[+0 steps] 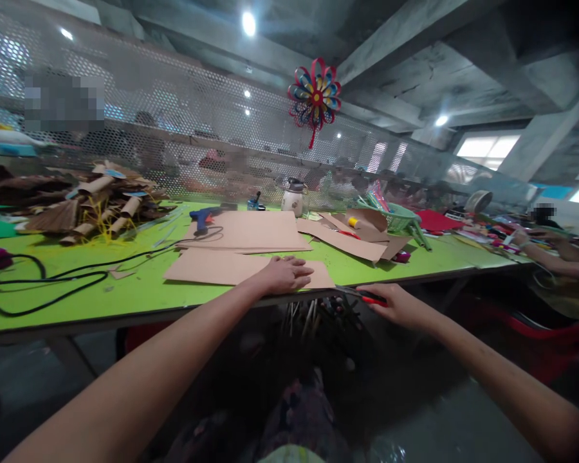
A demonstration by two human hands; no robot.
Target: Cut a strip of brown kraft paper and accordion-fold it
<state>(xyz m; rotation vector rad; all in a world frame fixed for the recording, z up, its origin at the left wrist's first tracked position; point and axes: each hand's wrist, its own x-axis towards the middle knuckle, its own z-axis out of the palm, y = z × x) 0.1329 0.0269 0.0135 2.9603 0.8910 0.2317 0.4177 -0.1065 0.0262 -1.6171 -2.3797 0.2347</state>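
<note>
The left hand [285, 275] lies spread on a brown card strip [207, 267] on the green tabletop [139, 290]. The right hand [394, 305] grips red-and-black scissors [370, 296] at the strip's right corner.

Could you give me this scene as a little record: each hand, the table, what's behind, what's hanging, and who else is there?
Left hand: spread flat on a brown sheet
Right hand: holding red-and-black-handled scissors, blades by the sheet's right end
Table: bright green
Behind the sheet: larger brown sheets; blue glue gun at their left end
Hanging: flower-shaped ornament
Others: another person's arm, far right
</note>
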